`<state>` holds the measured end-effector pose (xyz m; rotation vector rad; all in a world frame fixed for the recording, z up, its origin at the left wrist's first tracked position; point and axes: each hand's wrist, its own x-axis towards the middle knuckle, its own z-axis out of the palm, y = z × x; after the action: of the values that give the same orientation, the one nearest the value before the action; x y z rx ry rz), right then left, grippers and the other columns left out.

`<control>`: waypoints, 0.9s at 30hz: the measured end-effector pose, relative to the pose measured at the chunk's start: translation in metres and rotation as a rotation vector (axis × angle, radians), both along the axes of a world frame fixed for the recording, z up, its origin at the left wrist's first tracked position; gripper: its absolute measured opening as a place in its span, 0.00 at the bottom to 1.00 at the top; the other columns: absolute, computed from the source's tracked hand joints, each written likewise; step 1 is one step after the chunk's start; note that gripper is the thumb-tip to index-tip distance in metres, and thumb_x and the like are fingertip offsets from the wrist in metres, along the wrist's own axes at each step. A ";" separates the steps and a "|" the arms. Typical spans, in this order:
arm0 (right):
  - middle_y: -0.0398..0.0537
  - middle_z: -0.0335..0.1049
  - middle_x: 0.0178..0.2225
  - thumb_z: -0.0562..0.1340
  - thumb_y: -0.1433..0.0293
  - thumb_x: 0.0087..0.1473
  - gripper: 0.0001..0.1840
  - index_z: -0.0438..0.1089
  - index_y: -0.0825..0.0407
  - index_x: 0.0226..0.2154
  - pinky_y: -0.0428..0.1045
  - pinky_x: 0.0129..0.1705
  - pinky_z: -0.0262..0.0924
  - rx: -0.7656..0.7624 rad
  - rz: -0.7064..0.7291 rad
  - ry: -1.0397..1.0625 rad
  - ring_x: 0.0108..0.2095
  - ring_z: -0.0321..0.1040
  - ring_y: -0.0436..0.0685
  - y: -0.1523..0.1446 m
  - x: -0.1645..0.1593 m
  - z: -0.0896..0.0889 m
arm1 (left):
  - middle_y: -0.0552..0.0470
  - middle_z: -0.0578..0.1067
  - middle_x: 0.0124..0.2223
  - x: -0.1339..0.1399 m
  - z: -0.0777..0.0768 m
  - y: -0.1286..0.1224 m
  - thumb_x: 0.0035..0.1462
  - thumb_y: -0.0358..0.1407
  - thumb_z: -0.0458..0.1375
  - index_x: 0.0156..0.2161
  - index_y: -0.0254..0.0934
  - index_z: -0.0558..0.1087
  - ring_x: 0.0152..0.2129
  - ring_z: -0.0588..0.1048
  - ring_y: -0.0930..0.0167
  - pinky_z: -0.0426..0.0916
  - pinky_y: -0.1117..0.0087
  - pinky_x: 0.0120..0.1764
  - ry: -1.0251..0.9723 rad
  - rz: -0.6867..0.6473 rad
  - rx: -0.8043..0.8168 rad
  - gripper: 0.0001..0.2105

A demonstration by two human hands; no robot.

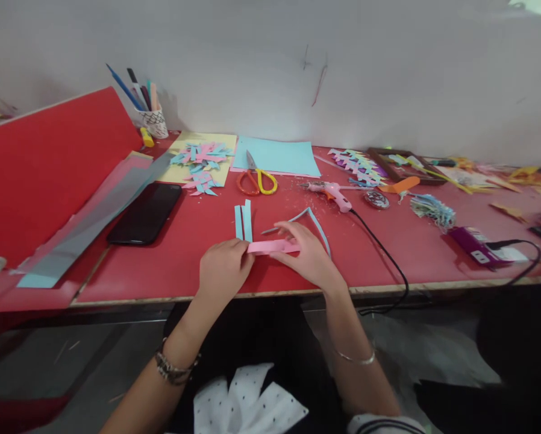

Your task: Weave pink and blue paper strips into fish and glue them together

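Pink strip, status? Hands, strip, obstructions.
Left hand pinching strip's left end; right hand at right end, grip unclear. Pink strip stretched between them. Blue strips close by left hand; scissors lying farther back.

A brown-and-dark patterned bracelet (173, 370) is worn on the left forearm (187, 337), a thin silver-toned bangle (355, 361) on the right forearm (345, 319). Black-dotted white fabric (246, 401) and a black-banded pale sleeve (365, 422) are noted.

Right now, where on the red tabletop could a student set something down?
One bare patch lies between the black phone and the blue strips; another between the black cord and the purple box. Scissors and paper scraps crowd the far side; left hand and right hand, the near middle.
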<state>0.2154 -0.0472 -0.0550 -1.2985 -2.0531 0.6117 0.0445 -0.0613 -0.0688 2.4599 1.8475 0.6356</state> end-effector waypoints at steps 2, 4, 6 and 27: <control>0.49 0.66 0.42 0.62 0.66 0.46 0.15 0.65 0.48 0.40 0.56 0.46 0.53 0.041 -0.031 -0.171 0.45 0.61 0.59 0.000 0.010 -0.004 | 0.49 0.74 0.25 -0.001 -0.001 0.000 0.54 0.33 0.46 0.27 0.37 0.72 0.23 0.71 0.69 0.59 0.71 0.23 -0.030 0.015 0.009 0.13; 0.48 0.67 0.40 0.61 0.69 0.48 0.10 0.67 0.48 0.37 0.57 0.45 0.52 0.040 -0.052 -0.277 0.43 0.62 0.59 0.000 0.013 -0.006 | 0.48 0.73 0.23 -0.001 -0.002 0.000 0.56 0.36 0.45 0.25 0.36 0.72 0.21 0.71 0.69 0.57 0.71 0.22 -0.023 0.048 0.013 0.16; 0.47 0.67 0.38 0.59 0.71 0.49 0.08 0.68 0.48 0.35 0.56 0.42 0.50 0.023 -0.069 -0.316 0.41 0.63 0.58 -0.001 0.012 -0.005 | 0.48 0.73 0.22 0.000 -0.003 0.000 0.56 0.38 0.44 0.25 0.35 0.73 0.19 0.70 0.69 0.55 0.71 0.20 -0.005 0.072 0.006 0.18; 0.45 0.71 0.33 0.58 0.68 0.47 0.11 0.66 0.52 0.36 0.48 0.39 0.58 -0.198 0.029 0.178 0.35 0.67 0.52 0.006 -0.002 0.011 | 0.47 0.76 0.26 0.001 0.000 0.002 0.54 0.37 0.48 0.36 0.37 0.76 0.24 0.72 0.67 0.58 0.71 0.23 -0.031 0.075 -0.091 0.14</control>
<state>0.2135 -0.0410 -0.0443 -1.2755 -1.9058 0.9299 0.0458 -0.0595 -0.0687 2.3213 1.9206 0.5750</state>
